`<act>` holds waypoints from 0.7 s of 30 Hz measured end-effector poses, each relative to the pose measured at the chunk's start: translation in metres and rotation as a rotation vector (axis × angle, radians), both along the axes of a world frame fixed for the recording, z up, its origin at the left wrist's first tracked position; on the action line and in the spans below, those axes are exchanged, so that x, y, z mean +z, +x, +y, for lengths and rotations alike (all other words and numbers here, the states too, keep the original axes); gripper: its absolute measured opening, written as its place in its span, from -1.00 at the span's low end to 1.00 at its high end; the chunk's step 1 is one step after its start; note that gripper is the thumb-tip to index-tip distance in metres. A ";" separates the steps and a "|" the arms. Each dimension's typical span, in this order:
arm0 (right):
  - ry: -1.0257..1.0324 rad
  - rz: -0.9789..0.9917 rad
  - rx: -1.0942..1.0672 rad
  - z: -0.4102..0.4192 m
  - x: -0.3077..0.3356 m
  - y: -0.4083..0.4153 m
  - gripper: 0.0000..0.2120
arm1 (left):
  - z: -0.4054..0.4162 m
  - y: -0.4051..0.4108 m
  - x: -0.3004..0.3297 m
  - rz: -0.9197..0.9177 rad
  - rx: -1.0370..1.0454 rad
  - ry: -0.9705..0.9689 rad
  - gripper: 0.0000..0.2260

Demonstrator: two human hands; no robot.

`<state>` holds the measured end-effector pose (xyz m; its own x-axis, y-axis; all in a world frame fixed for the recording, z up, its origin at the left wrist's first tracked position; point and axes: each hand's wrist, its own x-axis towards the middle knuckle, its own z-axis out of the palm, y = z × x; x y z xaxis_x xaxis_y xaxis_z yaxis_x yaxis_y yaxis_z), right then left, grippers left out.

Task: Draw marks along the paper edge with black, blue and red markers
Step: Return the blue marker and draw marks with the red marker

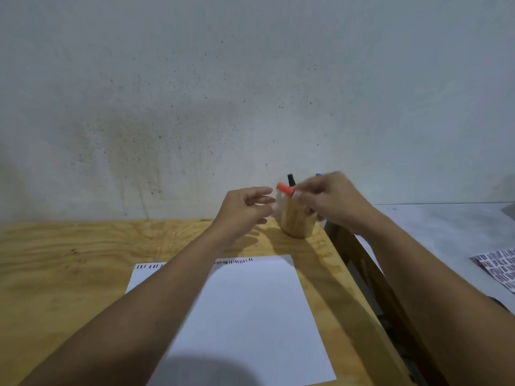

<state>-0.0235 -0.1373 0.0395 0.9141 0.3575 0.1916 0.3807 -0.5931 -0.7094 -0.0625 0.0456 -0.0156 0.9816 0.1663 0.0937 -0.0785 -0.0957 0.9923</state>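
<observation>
A white paper [250,307] lies on the wooden table [69,263], with short black, blue and red marks along its far edge [234,261]. A wooden holder [295,221] stands behind the paper, and a black marker [291,180] sticks up out of it. My right hand [331,203] grips a red marker [284,188] above the holder, its red end pointing left. My left hand [245,208] hovers just left of the holder with fingers spread, holding nothing. A blue tip [318,175] peeks out behind my right hand.
A stained wall [195,107] rises right behind the table. The table's right edge drops off beside the holder. Further right is a pale surface [446,227] with a patterned sheet [498,267] on it.
</observation>
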 end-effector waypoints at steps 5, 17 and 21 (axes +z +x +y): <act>-0.059 0.248 0.114 0.007 -0.033 -0.022 -0.81 | 0.009 -0.031 -0.015 0.019 -0.092 -0.105 -0.75; -0.203 -0.135 0.125 0.018 -0.053 -0.047 -0.84 | 0.037 -0.046 -0.033 0.035 0.102 -0.030 -0.92; 0.081 -0.033 0.000 0.005 -0.055 -0.045 -0.93 | 0.059 -0.041 -0.037 0.151 0.155 0.130 -0.93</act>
